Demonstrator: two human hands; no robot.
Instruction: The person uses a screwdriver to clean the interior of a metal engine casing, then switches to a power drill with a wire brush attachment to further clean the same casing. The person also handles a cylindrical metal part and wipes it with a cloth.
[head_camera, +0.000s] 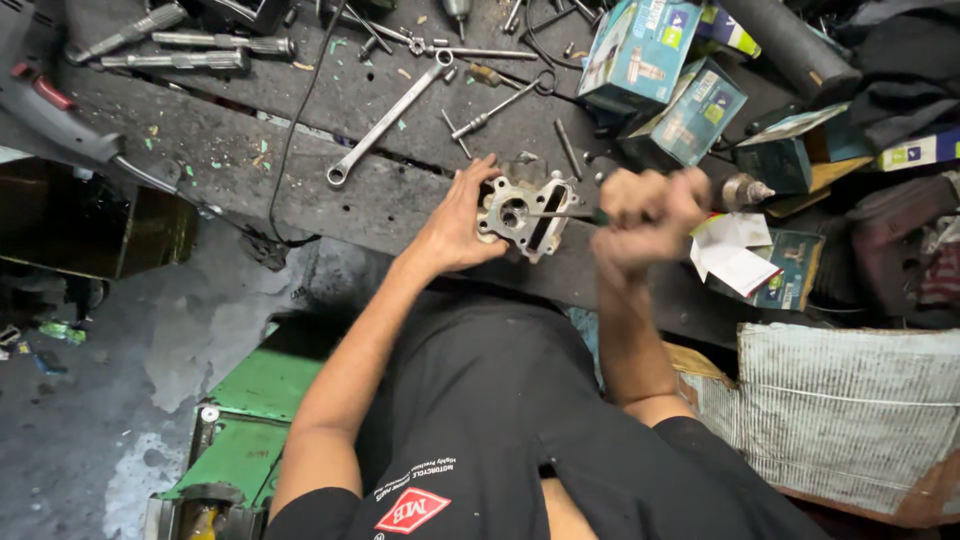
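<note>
Gripping a thin tool w/ a green handle (597, 215), the right hand (645, 218) is closed in a fist around it; the metal shaft (555, 213) runs left & its tip sits in the round bore of a grey metal engine part (522, 215). Left hand (458, 222) is wrapped on that part's left edge, thumb & fingers steadying it, tilted up on the near edge of the dark counter (380, 205).

Farther out: a long combination wrench (388, 118) lies diagonally behind the left hand, w/ loose bolts (457, 133) & a T-handle tool (500, 105) near it. A black cable (295, 130) crosses the counter. Right of the fist, an open white leaflet (728, 255); behind it, about 3 teal boxes (640, 50). Knurled metal bars (180, 55) sit far left.
</note>
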